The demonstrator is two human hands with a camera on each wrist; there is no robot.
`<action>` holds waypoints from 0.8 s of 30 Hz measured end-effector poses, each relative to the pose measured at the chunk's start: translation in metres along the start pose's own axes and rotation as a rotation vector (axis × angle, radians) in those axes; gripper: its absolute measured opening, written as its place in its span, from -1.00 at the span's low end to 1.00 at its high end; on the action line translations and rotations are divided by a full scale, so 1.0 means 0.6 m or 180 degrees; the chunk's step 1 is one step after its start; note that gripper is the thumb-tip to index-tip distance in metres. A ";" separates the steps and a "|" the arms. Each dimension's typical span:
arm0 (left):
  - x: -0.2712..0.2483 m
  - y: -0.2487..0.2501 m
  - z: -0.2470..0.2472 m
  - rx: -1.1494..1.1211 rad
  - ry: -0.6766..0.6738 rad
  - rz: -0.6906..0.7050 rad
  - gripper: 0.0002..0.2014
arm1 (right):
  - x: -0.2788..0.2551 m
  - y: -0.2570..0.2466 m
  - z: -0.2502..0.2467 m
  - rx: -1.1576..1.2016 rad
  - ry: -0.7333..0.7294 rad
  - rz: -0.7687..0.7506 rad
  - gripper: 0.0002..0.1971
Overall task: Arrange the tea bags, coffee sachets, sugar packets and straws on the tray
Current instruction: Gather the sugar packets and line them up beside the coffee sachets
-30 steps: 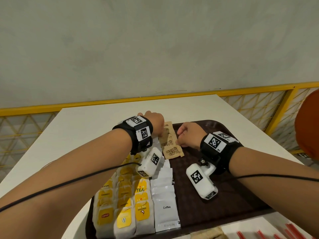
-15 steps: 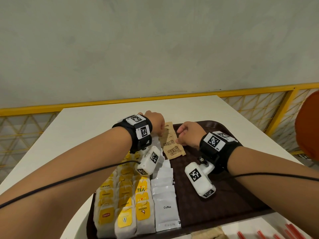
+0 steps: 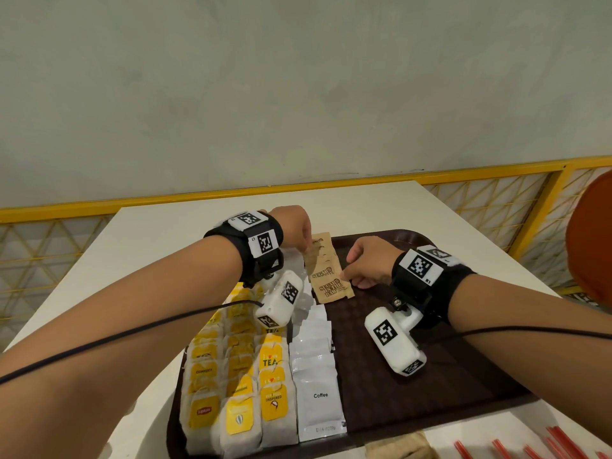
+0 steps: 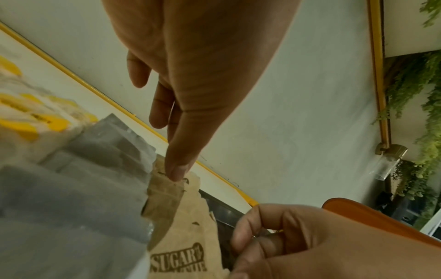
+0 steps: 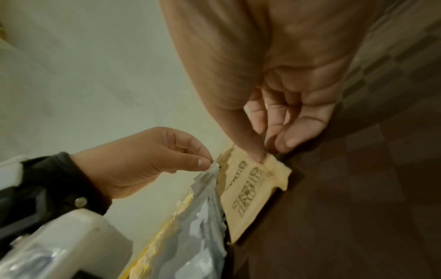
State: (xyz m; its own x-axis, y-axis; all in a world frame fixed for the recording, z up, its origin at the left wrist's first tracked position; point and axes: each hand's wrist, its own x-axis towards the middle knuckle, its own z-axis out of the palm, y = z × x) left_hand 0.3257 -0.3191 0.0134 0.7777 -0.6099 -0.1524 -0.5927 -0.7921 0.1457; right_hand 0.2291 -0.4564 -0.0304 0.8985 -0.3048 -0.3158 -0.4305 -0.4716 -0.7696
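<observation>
- The white rectangular table point(image 3: 172, 233) carries everything, with a yellow-framed lattice railing point(image 3: 496, 207) behind it.
- The dark brown textured plastic tray point(image 3: 414, 385) lies on the table, its right half bare.
- Three columns of yellow-tagged paper tea bags point(image 3: 238, 385) fill the tray's left side, overlapping front to back.
- A column of white coffee sachets point(image 3: 318, 402) runs just right of the tea bags, touching them.
- A short overlapping row of brown paper sugar packets point(image 3: 328, 279) sits at the tray's far end, beyond the coffee sachets.
- The left hand point(image 3: 294, 226) has its fingers curled, the thumb tip pressing the far packets' left edge.
- The right hand point(image 3: 371, 263) has curled fingers, the thumb pressing the nearest packet's right edge.
- Red plastic straws point(image 3: 556, 442) lie on the table, off the tray, at the near right.
</observation>
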 end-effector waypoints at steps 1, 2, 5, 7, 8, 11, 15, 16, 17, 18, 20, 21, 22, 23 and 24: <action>-0.001 0.000 0.002 0.0007 -0.0042 -0.0007 -0.84 | -0.001 0.000 0.000 0.0021 -0.0035 0.0005 -0.70; -0.003 0.000 0.004 0.0023 -0.0067 -0.0020 -0.84 | -0.001 0.000 0.000 0.0052 -0.0041 -0.0005 -0.70; -0.008 0.003 0.009 0.0012 -0.0065 -0.0036 -0.85 | -0.003 -0.003 0.001 0.0182 0.0040 -0.0051 -0.73; -0.009 0.007 0.012 0.0009 -0.0100 -0.0031 -0.84 | -0.003 -0.005 0.001 0.0228 0.0076 -0.0051 -0.74; -0.009 0.008 0.013 0.0039 -0.0116 -0.0028 -0.82 | -0.003 -0.006 0.002 0.0248 0.0087 -0.0046 -0.75; -0.008 0.015 0.017 0.0178 -0.0132 -0.0031 -0.79 | -0.001 -0.006 0.003 0.0310 0.0125 -0.0047 -0.76; -0.002 0.022 0.020 0.0318 -0.0161 -0.0028 -0.77 | 0.002 -0.005 0.005 0.0295 0.0150 -0.0009 -0.77; -0.001 0.024 0.020 0.0349 -0.0167 -0.0029 -0.76 | 0.001 -0.005 0.005 0.0292 0.0162 -0.0004 -0.78; -0.001 0.025 0.021 0.0388 -0.0175 -0.0032 -0.75 | 0.001 -0.004 0.005 0.0297 0.0172 -0.0011 -0.78; -0.002 0.027 0.021 0.0432 -0.0184 -0.0033 -0.73 | 0.002 -0.004 0.005 0.0315 0.0176 -0.0018 -0.77; -0.004 0.029 0.023 0.0486 -0.0203 -0.0034 -0.71 | 0.002 -0.002 0.005 0.0341 0.0164 -0.0032 -0.77; -0.005 0.029 0.024 0.0489 -0.0216 -0.0033 -0.70 | 0.001 -0.002 0.005 0.0339 0.0158 -0.0041 -0.77; -0.006 0.030 0.024 0.0489 -0.0227 -0.0028 -0.70 | 0.001 -0.001 0.006 0.0336 0.0159 -0.0049 -0.77; -0.006 0.030 0.024 0.0493 -0.0236 -0.0025 -0.69 | 0.001 0.000 0.006 0.0338 0.0164 -0.0055 -0.77; -0.007 0.031 0.023 0.0499 -0.0239 -0.0021 -0.69 | 0.001 0.000 0.007 0.0345 0.0170 -0.0062 -0.77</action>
State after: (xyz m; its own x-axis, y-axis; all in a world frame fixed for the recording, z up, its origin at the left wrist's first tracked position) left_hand 0.3090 -0.3315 0.0033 0.7672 -0.6001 -0.2264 -0.6177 -0.7864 -0.0090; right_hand 0.2299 -0.4528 -0.0328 0.8996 -0.3414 -0.2723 -0.3985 -0.3866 -0.8317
